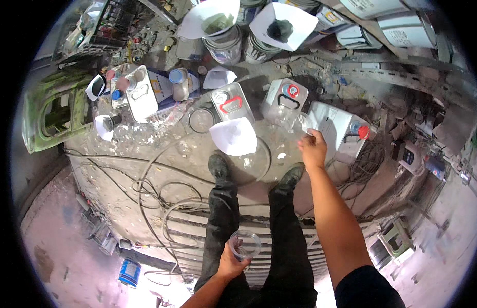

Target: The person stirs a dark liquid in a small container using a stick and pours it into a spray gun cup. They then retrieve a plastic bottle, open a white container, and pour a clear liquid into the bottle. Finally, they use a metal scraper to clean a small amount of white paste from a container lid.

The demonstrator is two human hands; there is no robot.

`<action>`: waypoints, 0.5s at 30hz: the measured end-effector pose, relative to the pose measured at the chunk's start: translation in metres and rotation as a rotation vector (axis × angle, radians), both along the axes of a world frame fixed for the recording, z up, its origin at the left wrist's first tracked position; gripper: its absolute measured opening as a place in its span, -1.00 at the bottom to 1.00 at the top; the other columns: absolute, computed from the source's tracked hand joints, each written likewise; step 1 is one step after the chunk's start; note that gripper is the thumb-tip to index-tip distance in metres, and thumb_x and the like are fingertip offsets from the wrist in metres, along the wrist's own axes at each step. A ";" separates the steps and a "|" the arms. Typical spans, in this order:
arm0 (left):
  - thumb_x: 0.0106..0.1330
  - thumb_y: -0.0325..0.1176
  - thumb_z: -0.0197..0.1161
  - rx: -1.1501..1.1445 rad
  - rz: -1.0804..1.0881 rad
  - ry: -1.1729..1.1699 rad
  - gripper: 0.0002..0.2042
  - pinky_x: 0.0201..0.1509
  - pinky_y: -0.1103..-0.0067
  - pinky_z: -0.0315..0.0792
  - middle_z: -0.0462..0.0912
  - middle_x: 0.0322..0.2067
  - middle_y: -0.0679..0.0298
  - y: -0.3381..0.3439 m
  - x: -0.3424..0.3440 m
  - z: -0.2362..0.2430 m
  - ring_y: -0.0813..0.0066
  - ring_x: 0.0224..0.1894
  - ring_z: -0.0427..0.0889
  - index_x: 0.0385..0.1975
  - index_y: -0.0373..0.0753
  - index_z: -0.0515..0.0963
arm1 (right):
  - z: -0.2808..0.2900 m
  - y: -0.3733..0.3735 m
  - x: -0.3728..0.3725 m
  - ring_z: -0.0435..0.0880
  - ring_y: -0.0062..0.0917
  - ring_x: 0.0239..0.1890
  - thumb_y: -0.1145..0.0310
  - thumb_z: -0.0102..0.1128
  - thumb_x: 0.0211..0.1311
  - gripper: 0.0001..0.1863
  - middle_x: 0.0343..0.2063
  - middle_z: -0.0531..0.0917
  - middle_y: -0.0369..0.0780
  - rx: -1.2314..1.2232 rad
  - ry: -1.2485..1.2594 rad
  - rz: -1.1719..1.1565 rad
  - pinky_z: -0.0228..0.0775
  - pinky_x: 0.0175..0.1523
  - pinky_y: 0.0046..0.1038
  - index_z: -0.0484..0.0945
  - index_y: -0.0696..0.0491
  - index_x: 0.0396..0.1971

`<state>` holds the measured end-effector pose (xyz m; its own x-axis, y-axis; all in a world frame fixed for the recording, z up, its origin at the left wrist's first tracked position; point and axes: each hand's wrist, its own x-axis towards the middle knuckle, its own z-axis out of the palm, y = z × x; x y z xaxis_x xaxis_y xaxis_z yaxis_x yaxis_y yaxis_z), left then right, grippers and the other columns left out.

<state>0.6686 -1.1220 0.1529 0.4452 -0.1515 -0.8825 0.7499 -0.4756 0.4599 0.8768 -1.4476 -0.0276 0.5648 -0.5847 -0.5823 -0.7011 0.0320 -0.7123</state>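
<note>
My left hand [231, 264] is closed round a clear plastic cup [247, 245], held low in front of my legs, its round mouth facing up. Stretched forward to the right, my right hand [313, 148] has its fingers pinched at the end of a see-through plastic piece [299, 123], whose exact kind I cannot make out. Just beyond it stands a metal can with a black handle and red cap [285, 95]. To the right of that hand is a larger pale can [331, 128] with a red-capped spout.
A white paper cone [233, 136] stands near my left shoe, before a can with a red handle [233, 102]. Hoses [156, 190] loop over the ground at left. Paper-lined buckets [223, 43] stand at the back. A green panel [53, 110] lies far left.
</note>
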 end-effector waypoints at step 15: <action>0.00 -0.22 0.48 0.022 0.042 -0.119 -0.26 0.08 0.36 0.42 0.47 -0.04 0.01 -0.008 0.018 0.016 0.08 0.02 0.51 0.16 -0.29 0.24 | 0.266 0.181 0.163 0.53 -0.31 0.10 0.32 0.23 0.27 -0.40 0.15 0.43 0.00 0.583 -0.633 0.353 0.43 0.13 -0.38 0.23 0.20 0.23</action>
<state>0.6870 -1.1301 0.1688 0.5522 -0.1122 -0.8261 0.7100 -0.4561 0.5365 1.0396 -1.2667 0.2380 0.9670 -0.0302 -0.2528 -0.2250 0.3636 -0.9040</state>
